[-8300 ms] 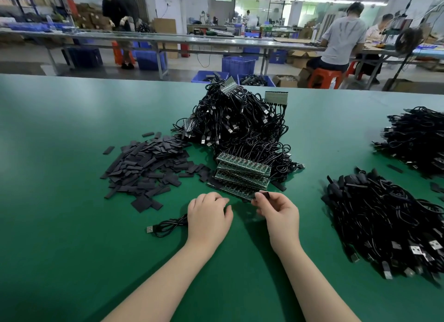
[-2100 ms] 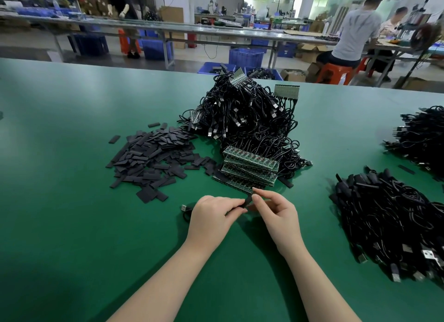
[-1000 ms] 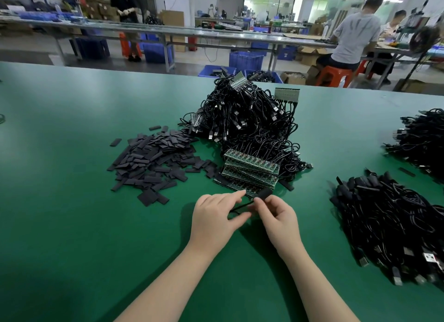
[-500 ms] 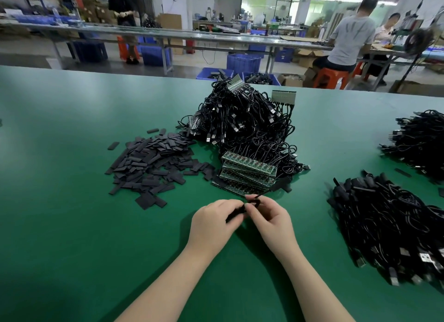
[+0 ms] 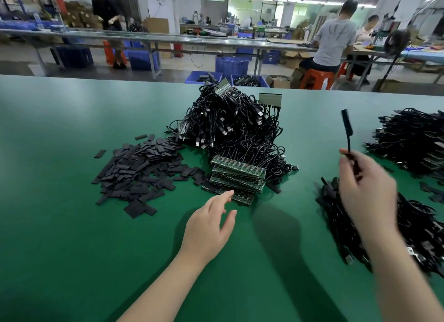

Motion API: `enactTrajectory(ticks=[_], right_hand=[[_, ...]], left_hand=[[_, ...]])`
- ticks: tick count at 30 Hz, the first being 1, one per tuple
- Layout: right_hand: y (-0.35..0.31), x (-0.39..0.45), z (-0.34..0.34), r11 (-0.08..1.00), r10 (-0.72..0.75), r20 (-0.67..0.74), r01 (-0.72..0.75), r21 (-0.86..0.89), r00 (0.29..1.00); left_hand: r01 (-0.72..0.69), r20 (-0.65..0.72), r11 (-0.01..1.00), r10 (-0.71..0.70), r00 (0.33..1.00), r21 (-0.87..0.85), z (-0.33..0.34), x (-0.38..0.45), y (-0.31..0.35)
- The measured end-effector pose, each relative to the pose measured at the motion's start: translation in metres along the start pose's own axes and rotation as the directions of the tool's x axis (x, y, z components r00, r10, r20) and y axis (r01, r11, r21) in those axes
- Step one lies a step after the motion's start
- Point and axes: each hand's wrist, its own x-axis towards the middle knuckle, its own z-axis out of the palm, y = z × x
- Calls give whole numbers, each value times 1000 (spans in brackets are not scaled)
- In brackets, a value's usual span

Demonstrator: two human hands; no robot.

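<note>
My right hand is raised above the near right cable heap and grips a black cable whose sleeved end sticks straight up. My left hand hovers over the green table with fingers spread and holds nothing. Its fingertips are close to the stack of green circuit board strips. A loose pile of flat black sleeve pieces lies to the left of the boards. Behind the boards rises a big tangle of black USB cables.
Another heap of black cables lies at the far right. Beyond the table's far edge are blue crates, long benches and several people at work, one seated on an orange stool.
My hands, which worked together on one cable in front of the boards, have parted. The right hand has swung up and right with the cable. The left has let go and spread.
</note>
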Motion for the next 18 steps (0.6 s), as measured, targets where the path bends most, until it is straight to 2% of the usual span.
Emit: enactTrajectory(ticks=[1,2,5,7,9,11,18], right_hand=[[10,13,-13,962,-10,-5,8,-274,1000],[20,25,-25,897,21,1,-19,-441,1000],[47,41,-39,697,248,115,-95,-711,962],[57,42,-39,534,426,202,-65,-843,882],[61,39,-35,501,505,217,-79,-862,836],[60,39,-33,510,507,222,-82,-856,833],[50,31,-28,440,515,242,-12,-898,822]], left_hand=[[-4,2,1000,4,1000,7,0,0,0],[-7,5,1000,7,1000,12,0,0,-1],[-7,9,1000,7,1000,15,0,1,-2],[-3,2,1000,3,1000,14,0,1,-2],[1,-2,1000,-1,1000,11,0,1,0],[5,-1,1000,-5,1000,13,-1,1,1],[5,2,1000,-5,1000,16,-2,1,0]])
